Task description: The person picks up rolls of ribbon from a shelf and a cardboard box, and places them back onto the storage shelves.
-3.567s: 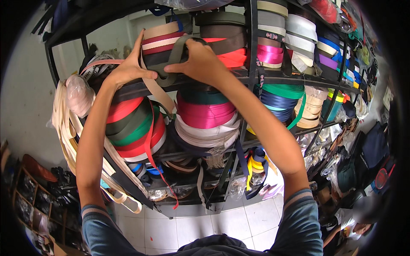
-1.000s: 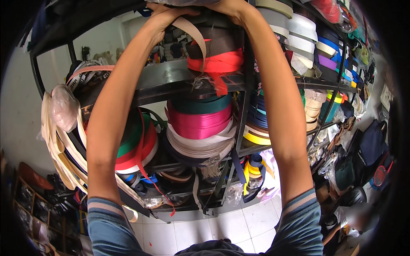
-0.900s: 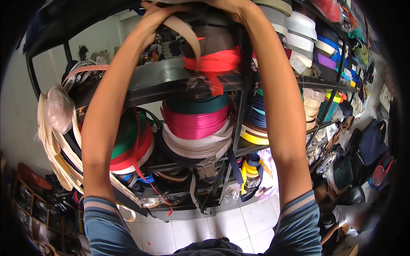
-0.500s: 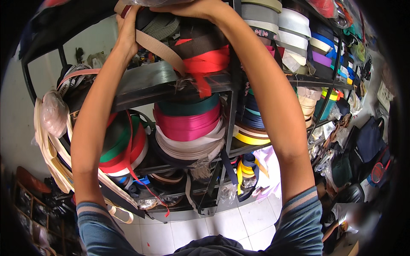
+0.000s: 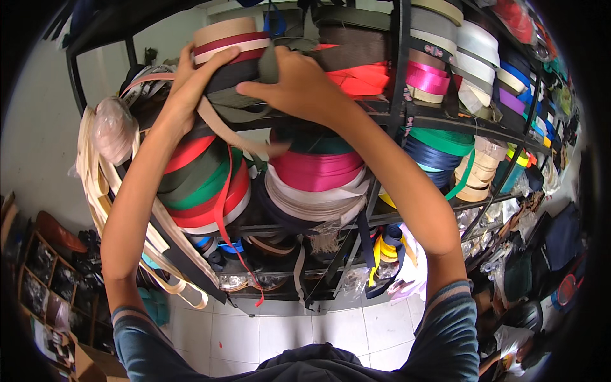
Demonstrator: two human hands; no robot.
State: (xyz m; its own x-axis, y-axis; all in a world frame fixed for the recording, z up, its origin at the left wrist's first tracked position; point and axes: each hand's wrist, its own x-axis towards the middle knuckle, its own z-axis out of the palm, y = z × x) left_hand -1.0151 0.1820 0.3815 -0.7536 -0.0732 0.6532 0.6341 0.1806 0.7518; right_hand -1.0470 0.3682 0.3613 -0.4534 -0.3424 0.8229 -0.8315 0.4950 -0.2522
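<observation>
My left hand (image 5: pixel 194 86) clasps the left side of a stack of webbing rolls, its thumb lying across the front. On top of the stack is a beige roll (image 5: pixel 224 30); below it come a maroon-and-white striped roll (image 5: pixel 254 44) and a black roll (image 5: pixel 232 75). My right hand (image 5: pixel 296 83) presses the right side, thumb across the front and index finger raised; its other fingers are hidden. A loose beige strap end (image 5: pixel 226 130) hangs below the stack. Dark grey-green webbing (image 5: pixel 238 105) lies under the black roll.
A black metal rack (image 5: pixel 375 119) holds several webbing rolls. Below are pink rolls (image 5: pixel 318 169) and red and green rolls (image 5: pixel 207 197). Cream straps (image 5: pixel 95 165) hang at the left end. Boxes with dividers (image 5: pixel 48 286) stand lower left, bags (image 5: pixel 560 245) at right.
Both hands have come lower in view with the webbing rolls, which now show between them. The beige strap end hangs lower. The rack has shifted right in the picture.
</observation>
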